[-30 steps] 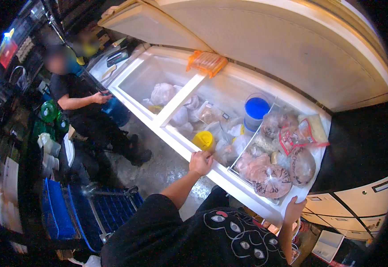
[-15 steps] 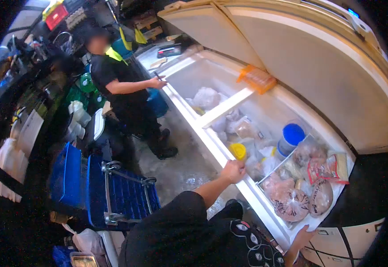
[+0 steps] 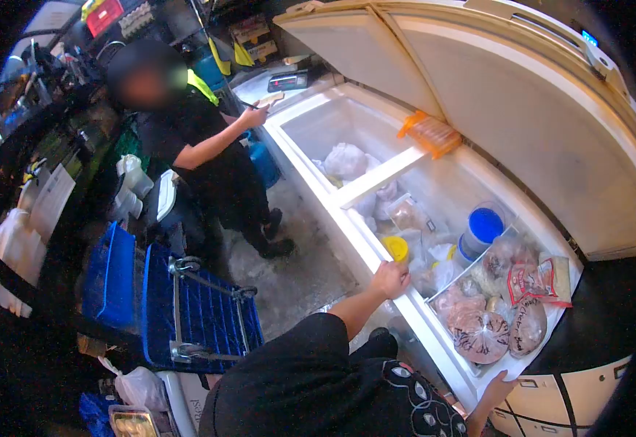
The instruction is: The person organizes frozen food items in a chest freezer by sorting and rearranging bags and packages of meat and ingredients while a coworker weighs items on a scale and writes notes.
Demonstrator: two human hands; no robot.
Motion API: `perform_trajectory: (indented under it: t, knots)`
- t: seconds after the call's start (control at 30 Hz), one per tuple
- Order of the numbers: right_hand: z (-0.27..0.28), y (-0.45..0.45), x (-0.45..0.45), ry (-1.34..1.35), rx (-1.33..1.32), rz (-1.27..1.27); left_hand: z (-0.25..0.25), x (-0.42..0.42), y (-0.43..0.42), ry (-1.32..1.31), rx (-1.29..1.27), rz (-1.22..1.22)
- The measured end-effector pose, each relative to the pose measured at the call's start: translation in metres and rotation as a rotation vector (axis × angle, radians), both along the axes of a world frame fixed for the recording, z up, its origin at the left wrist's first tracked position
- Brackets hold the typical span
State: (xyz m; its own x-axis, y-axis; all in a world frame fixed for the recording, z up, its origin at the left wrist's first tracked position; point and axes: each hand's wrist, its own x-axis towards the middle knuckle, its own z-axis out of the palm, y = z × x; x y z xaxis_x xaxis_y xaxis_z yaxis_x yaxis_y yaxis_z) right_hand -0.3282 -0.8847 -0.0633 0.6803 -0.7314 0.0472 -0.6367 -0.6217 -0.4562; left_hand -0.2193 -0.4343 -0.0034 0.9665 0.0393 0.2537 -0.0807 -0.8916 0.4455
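Note:
My left hand [image 3: 391, 280] rests closed over the front rim of the open white chest freezer [image 3: 318, 189], beside a yellow-lidded tub [image 3: 396, 248]. At the freezer's near right corner is my right hand [image 3: 499, 390], its fingers against the outer edge. Bags of frozen food with black writing [image 3: 480, 337] fill the right compartment, with a red-printed bag [image 3: 536, 282] on top. A blue-lidded bucket [image 3: 485, 226] stands in the middle section near white bags. An orange package [image 3: 432, 134] lies where the white divider meets the back rim.
A person in black [image 3: 187, 138] stands at the freezer's far left end, holding a pen. A blue trolley [image 3: 198, 309] and a blue crate [image 3: 108, 280] are at left. The raised lid [image 3: 515, 116] leans behind. Drawers [image 3: 540, 400] stand at lower right.
The view has swung left, so the freezer appears further right. The person has leaned forward and moved closer to the freezer's end. Both my hands stay on the freezer edge.

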Motion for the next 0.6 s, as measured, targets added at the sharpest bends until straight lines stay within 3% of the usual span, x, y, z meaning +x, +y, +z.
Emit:
perform_trajectory:
  t: [0.6]
  knots:
    - [0.016, 0.010, -0.001, -0.010, 0.025, -0.006, 0.003, 0.001, 0.001, 0.090, 0.010, 0.006]
